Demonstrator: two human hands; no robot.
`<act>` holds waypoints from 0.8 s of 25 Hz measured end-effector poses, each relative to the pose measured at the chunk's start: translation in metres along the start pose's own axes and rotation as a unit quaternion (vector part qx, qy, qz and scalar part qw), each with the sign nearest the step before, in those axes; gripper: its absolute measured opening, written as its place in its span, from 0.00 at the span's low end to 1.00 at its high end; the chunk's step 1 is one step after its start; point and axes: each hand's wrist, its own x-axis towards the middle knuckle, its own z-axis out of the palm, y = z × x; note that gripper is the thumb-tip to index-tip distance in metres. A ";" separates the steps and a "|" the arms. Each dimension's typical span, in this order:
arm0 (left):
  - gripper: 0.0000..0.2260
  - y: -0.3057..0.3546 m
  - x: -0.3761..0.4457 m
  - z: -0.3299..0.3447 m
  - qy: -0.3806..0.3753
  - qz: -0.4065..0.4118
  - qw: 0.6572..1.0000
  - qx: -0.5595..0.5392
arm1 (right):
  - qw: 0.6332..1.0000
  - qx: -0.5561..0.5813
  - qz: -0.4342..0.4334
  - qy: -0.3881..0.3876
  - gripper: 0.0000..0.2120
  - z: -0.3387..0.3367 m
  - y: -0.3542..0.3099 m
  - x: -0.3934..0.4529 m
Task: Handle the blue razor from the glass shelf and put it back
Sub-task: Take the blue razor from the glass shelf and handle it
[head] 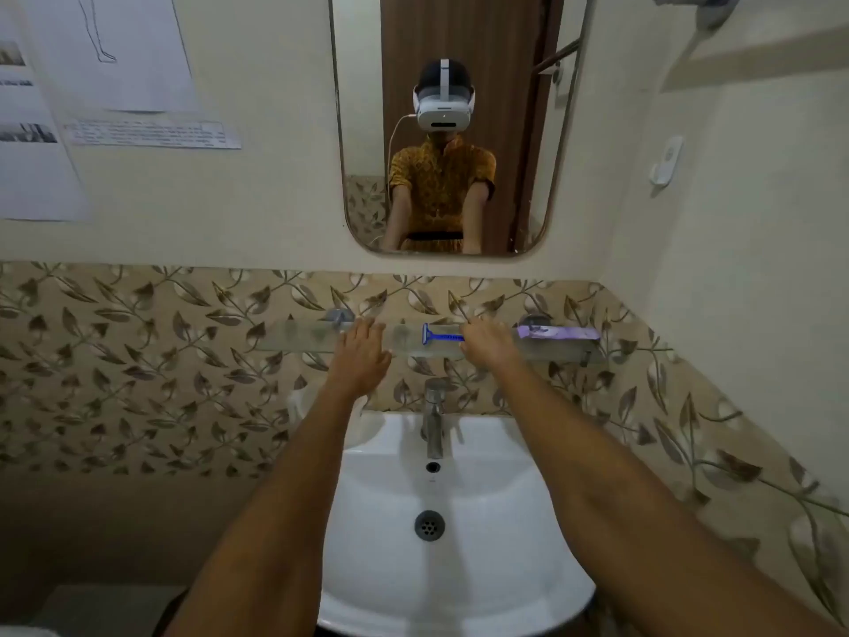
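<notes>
Head view: purple tube (558,333) lies beside blue razor (440,335) on glass shelf (298,337).

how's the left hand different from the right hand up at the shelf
The left hand is empty, fingers spread flat at the glass shelf; the right hand is closed on the handle end of the blue razor. The left hand is left of the razor's head; the right hand sits between the razor and the purple tube. Both reach over the sink with palms down.
</notes>
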 end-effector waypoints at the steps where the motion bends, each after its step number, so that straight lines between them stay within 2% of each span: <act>1: 0.22 0.001 0.000 0.004 0.001 0.003 1.000 -0.003 | 1.000 -0.010 0.005 -0.012 0.16 0.002 0.000 0.002; 6: 0.16 -0.011 -0.004 0.021 0.013 0.033 0.999 -0.007 | 1.000 0.013 0.005 0.007 0.15 0.023 0.007 0.020; 10: 0.13 -0.019 -0.003 0.019 0.086 0.044 0.995 -0.023 | 0.997 0.037 -0.019 0.060 0.12 0.026 0.010 0.028; 13: 0.13 -0.020 -0.005 0.018 0.132 0.023 0.990 -0.043 | 0.989 0.112 -0.037 0.089 0.08 0.028 0.007 0.021; 17: 0.18 -0.011 -0.016 0.019 0.159 -0.025 0.972 -0.169 | 0.974 0.187 -0.049 0.121 0.04 0.030 0.001 -0.003; 20: 0.22 -0.004 -0.027 0.019 0.099 -0.091 0.956 -0.263 | 0.969 0.215 -0.039 0.119 0.03 0.035 -0.008 -0.031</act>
